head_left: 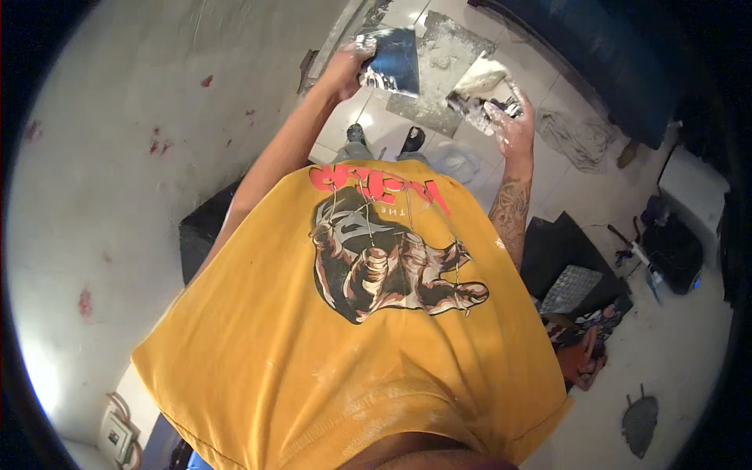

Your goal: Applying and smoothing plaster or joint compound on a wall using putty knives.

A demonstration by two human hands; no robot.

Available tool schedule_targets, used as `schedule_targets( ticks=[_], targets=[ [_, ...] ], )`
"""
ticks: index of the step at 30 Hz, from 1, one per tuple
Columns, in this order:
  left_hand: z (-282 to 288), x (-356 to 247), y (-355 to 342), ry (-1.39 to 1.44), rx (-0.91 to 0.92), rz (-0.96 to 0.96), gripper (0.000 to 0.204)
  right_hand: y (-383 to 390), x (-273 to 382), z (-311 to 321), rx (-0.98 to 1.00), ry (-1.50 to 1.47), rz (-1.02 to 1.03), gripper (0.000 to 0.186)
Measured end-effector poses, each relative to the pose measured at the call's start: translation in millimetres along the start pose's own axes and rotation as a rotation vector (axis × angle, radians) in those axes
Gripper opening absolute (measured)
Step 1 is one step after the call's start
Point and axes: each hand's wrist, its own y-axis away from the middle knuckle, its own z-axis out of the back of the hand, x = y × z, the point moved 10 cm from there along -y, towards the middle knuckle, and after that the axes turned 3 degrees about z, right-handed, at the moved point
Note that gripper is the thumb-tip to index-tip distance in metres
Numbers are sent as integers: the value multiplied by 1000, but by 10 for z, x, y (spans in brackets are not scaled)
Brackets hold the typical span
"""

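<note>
Both hands (359,64) (513,129) clasp flat plates (399,61) (479,84) above a white-smeared grey sheet (448,48) on tiled floor (333,129).

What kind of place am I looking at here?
Probably an indoor room under repair, perhaps being plastered. The right hand and its flat tool are smeared white, a grey sheet on the tiled floor carries white residue, and the pale wall is blotched with red.

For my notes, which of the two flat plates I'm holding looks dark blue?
The left plate, in your left hand: it looks mostly dark blue, whereas the right plate looks pale with dark patches.
</note>
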Motion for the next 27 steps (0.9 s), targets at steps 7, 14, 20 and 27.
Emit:
schedule_targets(
  ticks=[7,14,20,27],
  targets=[
    [-360,-469,794,458,-81,-238,16,30,765,-1159,325,457,485,53],
    [-410,-733,951,435,-95,-302,14,338,828,-1650,465,989,733,52],
    [-576,-665,777,347,-39,-192,18,47,485,-1175,336,1111,687,46],
    [-532,-576,441,453,-117,-163,17,-196,169,4,-19,944,295,47]
  ],
)
